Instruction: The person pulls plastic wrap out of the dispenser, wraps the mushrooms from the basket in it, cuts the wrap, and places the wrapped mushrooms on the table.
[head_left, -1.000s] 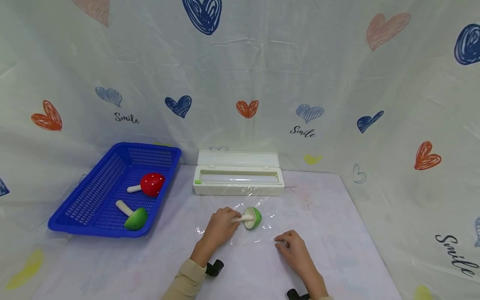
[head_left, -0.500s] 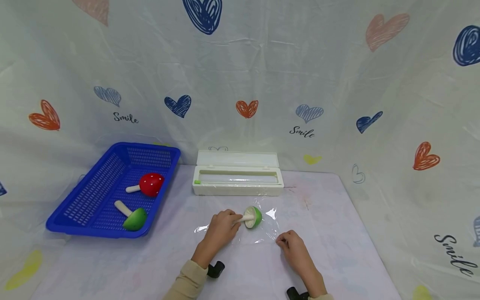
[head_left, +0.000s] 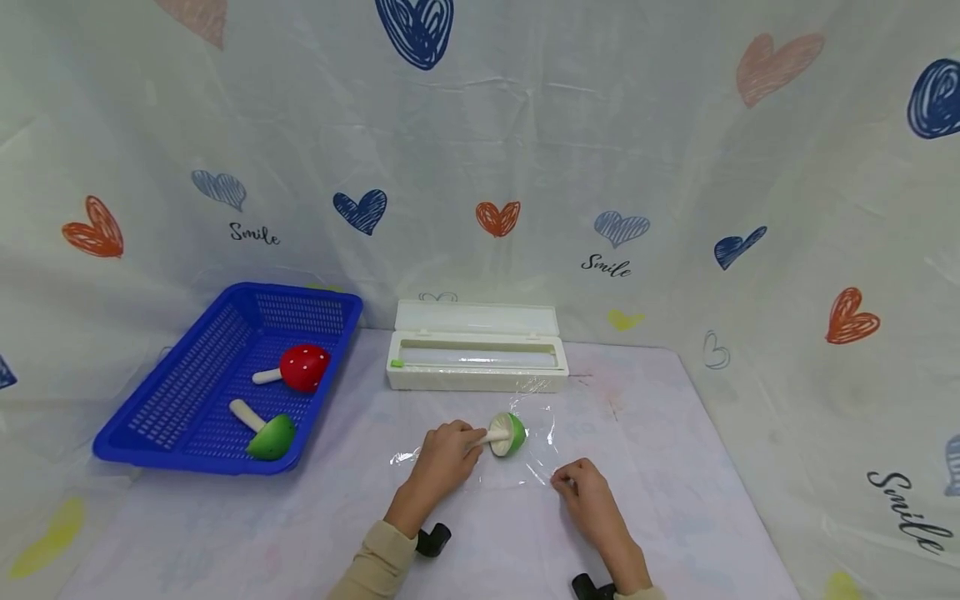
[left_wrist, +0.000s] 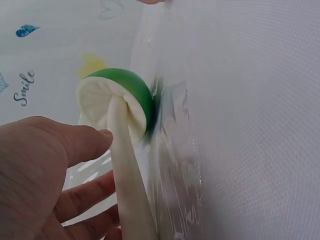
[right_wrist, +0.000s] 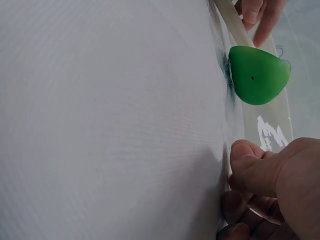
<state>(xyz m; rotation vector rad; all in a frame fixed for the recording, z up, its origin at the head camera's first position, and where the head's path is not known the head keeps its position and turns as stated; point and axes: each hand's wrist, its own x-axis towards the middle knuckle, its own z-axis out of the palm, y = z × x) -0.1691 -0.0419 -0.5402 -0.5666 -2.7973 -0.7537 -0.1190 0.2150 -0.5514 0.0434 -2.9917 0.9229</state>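
Note:
A green-capped toy mushroom (head_left: 512,434) lies on a sheet of clear cling film (head_left: 517,472) in the middle of the table. My left hand (head_left: 444,458) holds its white stem (left_wrist: 127,185) between thumb and fingers; the cap faces right. At the film's near right corner, my right hand (head_left: 588,497) pinches the film's edge with thumb and forefinger. The right wrist view shows the cap (right_wrist: 259,75) beyond these fingertips. Behind the film stands a white cling film dispenser (head_left: 477,381) with its lid raised, and the film reaches toward its front.
To the left, a blue plastic basket (head_left: 168,400) holds a red toy mushroom (head_left: 303,368) with white dots and another green toy mushroom (head_left: 272,437). A heart-printed curtain (head_left: 525,142) hangs behind the table (head_left: 645,417).
My right hand has closed its fingertips on the film's corner. The film's creases and glints have shifted on the right. The left hand and mushroom have moved very slightly right.

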